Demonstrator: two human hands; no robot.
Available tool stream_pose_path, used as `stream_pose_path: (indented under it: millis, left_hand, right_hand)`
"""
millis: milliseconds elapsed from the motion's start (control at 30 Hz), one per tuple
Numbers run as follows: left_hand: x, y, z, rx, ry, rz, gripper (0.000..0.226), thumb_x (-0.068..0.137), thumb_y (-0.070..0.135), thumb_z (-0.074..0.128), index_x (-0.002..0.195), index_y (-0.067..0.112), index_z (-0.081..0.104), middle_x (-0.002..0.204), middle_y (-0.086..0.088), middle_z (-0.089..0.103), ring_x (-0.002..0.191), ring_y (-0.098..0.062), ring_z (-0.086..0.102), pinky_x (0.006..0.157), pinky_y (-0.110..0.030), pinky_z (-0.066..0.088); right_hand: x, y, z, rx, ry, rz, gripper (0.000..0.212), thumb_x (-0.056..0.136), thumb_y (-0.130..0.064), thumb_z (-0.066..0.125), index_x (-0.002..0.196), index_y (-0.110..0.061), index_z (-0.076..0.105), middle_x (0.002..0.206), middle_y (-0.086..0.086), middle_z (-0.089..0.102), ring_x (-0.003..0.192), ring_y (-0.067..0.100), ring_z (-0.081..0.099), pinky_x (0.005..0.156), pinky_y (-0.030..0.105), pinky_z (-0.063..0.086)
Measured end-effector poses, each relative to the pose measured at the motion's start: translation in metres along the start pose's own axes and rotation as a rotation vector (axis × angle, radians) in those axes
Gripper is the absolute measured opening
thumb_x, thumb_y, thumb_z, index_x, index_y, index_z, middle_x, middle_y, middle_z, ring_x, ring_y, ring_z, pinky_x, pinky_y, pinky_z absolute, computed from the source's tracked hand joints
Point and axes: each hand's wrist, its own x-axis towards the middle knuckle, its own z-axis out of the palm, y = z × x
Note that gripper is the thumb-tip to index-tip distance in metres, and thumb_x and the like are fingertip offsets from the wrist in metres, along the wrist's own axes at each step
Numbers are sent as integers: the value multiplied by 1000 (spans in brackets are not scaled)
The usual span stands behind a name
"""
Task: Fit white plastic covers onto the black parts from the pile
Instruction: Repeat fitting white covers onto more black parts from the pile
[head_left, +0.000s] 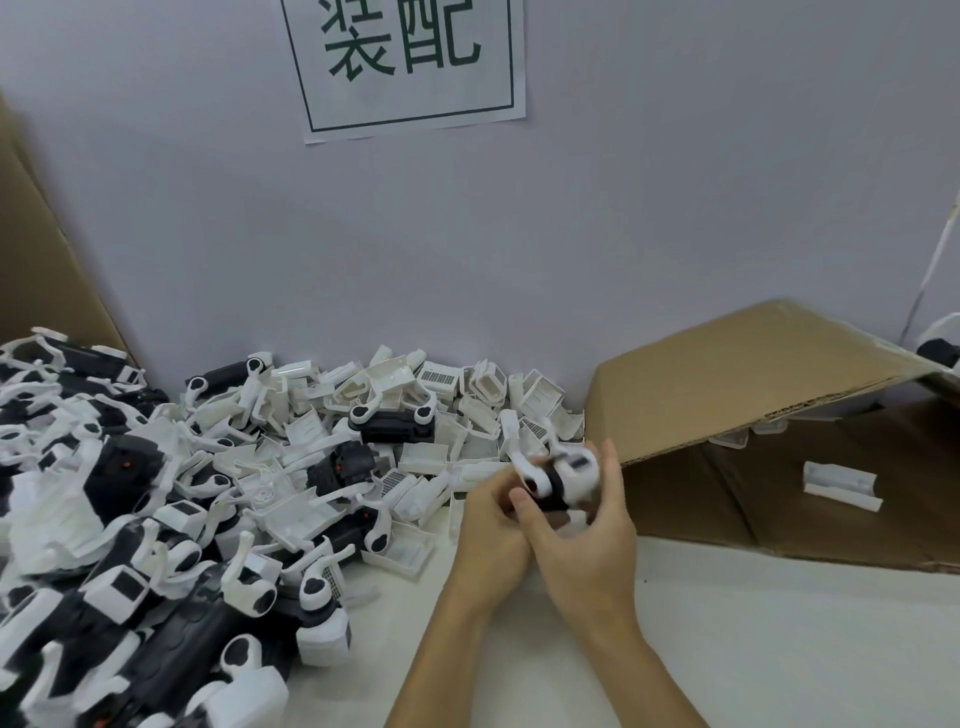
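A black part with a white cover on it (558, 475) is held between both hands above the table, blurred by motion. My left hand (491, 525) grips it from the left, fingers curled around its lower side. My right hand (587, 525) wraps it from the right, thumb pressed on the front and fingers behind. A large pile of black parts and white plastic covers (218, 483) spreads over the left half of the table up to the wall. Loose white covers (467, 405) lie heaped just behind the hands.
An open cardboard box (769, 395) lies on its side at the right, with one white cover (839, 486) inside. A cardboard sheet (47, 270) leans at the far left. A paper sign (410, 62) hangs on the grey wall. White table surface (779, 649) lies at the lower right.
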Motion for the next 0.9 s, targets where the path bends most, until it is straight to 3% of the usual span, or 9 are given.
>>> stream_pose_path:
  millis: [100, 167, 233, 333, 467, 600, 700, 767, 900]
  left_hand:
    - [7, 3, -5, -42, 214, 3, 30, 86, -12, 65, 107, 11, 65, 88, -7, 78, 75, -17, 75, 62, -26, 58]
    - [13, 4, -10, -141, 317, -7, 16, 93, -2, 61, 107, 6, 66, 91, -9, 77, 83, -19, 73, 72, -27, 57]
    - [16, 4, -12, -309, 371, -70, 21, 102, 10, 50, 112, 1, 66, 103, -16, 73, 97, -28, 68, 93, -42, 52]
    - [17, 5, -17, -532, 445, -163, 36, 108, 24, 37, 112, 1, 65, 95, -13, 73, 89, -26, 69, 87, -43, 54]
    - [14, 12, -21, -664, 378, -234, 39, 95, 46, 53, 90, 10, 68, 74, -5, 68, 64, -19, 66, 60, -30, 50]
    - [12, 14, -14, -603, 417, -252, 27, 73, 37, 69, 72, 10, 63, 69, -6, 56, 57, -20, 53, 70, -37, 46]
    - [9, 14, -14, -686, 331, -317, 41, 83, 41, 65, 96, 2, 61, 93, -16, 60, 87, -32, 60, 94, -48, 43]
    - [6, 14, -14, -655, 249, -309, 48, 93, 40, 57, 119, 1, 60, 113, -22, 65, 103, -38, 63, 96, -49, 49]
    - [4, 10, -13, -530, 162, -206, 39, 84, 23, 61, 117, 3, 64, 103, -20, 70, 90, -33, 70, 86, -45, 56]
  right_hand:
    - [-1, 2, -1, -9, -15, 0, 70, 91, -30, 70, 151, -24, 34, 142, -16, 49, 133, -5, 43, 108, 23, 39]
    - [0, 5, -3, -1, 31, 40, 48, 97, -16, 60, 142, -27, 46, 131, -13, 57, 119, -3, 53, 96, 19, 46]
    - [1, 5, -2, -33, 49, 55, 38, 99, -10, 55, 128, -34, 54, 118, -11, 63, 106, -2, 58, 82, 11, 45]
    - [3, 6, 0, -62, 29, 91, 33, 100, -8, 53, 120, -33, 60, 113, -11, 64, 105, 2, 59, 77, 10, 44]
    - [5, 6, -1, -31, -21, 217, 26, 102, -13, 51, 122, -23, 64, 114, -5, 69, 107, 10, 64, 89, 34, 53]
    - [2, 1, 0, 100, -285, 298, 34, 95, -25, 66, 128, -22, 59, 109, 1, 72, 94, 12, 71, 75, 26, 56]
    - [-1, 1, 2, 140, -458, 331, 63, 71, -50, 77, 129, -33, 57, 116, -8, 71, 105, 11, 70, 90, 36, 58]
    - [-2, 2, 6, 137, -402, 333, 81, 63, -50, 82, 134, -30, 52, 120, -9, 70, 106, 9, 70, 97, 41, 55]
    - [-1, 10, 8, 119, -193, 252, 61, 70, -25, 89, 122, -25, 56, 108, -15, 73, 103, 7, 70, 87, 29, 57]
